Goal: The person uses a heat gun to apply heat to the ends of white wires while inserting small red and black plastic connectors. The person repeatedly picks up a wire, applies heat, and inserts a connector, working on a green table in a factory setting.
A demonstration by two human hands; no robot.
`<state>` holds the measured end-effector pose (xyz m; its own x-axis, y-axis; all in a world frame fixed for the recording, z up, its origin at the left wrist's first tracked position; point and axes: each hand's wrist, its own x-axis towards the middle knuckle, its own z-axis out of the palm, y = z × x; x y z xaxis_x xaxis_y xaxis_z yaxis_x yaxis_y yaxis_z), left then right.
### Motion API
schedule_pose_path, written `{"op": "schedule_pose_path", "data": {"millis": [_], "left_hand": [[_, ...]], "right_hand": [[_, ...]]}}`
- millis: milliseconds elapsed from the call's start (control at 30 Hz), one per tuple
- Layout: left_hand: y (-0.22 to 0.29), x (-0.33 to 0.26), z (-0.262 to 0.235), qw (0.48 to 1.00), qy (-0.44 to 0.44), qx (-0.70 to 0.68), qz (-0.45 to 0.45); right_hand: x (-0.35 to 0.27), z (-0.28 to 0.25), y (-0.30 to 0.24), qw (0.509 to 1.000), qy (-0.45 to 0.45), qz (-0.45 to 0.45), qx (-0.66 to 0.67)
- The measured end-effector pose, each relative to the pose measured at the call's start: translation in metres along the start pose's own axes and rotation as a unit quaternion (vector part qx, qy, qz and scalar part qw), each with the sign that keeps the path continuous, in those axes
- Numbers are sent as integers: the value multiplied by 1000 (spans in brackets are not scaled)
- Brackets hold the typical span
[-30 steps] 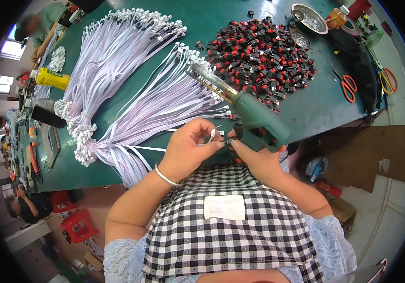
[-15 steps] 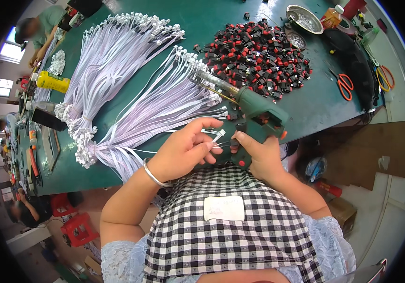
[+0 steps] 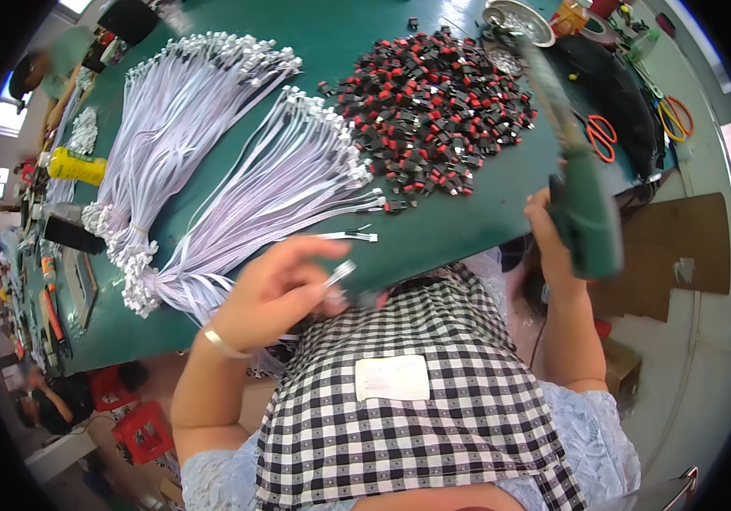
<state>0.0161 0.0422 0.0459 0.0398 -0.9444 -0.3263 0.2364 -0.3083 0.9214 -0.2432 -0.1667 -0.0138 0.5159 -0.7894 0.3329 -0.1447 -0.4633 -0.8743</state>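
Left hand [image 3: 272,294]: thumb and fingers pinched together on a white plug [image 3: 342,273], near the table [image 3: 442,236] edge, above my apron [image 3: 433,328]
Right hand [image 3: 544,226]: fingers wrapped round the handle of the green tool [image 3: 588,213], out past the table edge
Tool barrel: its tip overlaps the small dish [image 3: 500,61]; contact cannot be told
Red blur [image 3: 374,299]: beside my left fingers; too smeared to say whether it hangs from the plug
Plug risk: a small pinch, so a tug on its wires could slip it free
Cable risk: the loose cable end [image 3: 357,236] lies near my left fingers and could snag
Barrel risk: if hot, a careless swing could scorch the switch pile [image 3: 433,111], or knock the scissors [image 3: 601,138]
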Motion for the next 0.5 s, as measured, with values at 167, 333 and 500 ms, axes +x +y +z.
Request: {"op": "schedule_pose_path", "data": {"millis": [167,333,500], "left_hand": [[0,-84,-60,992,-90,-80,-39],[-3,-120,-64,979,-26,3,-201],[0,-66,-32,966,4,229,-117]], "right_hand": [[28,20,-6,922,-8,-261,-286],[30,43,8,880,-35,-305,-363],[29,45,12,878,-59,-301,-368]]}}
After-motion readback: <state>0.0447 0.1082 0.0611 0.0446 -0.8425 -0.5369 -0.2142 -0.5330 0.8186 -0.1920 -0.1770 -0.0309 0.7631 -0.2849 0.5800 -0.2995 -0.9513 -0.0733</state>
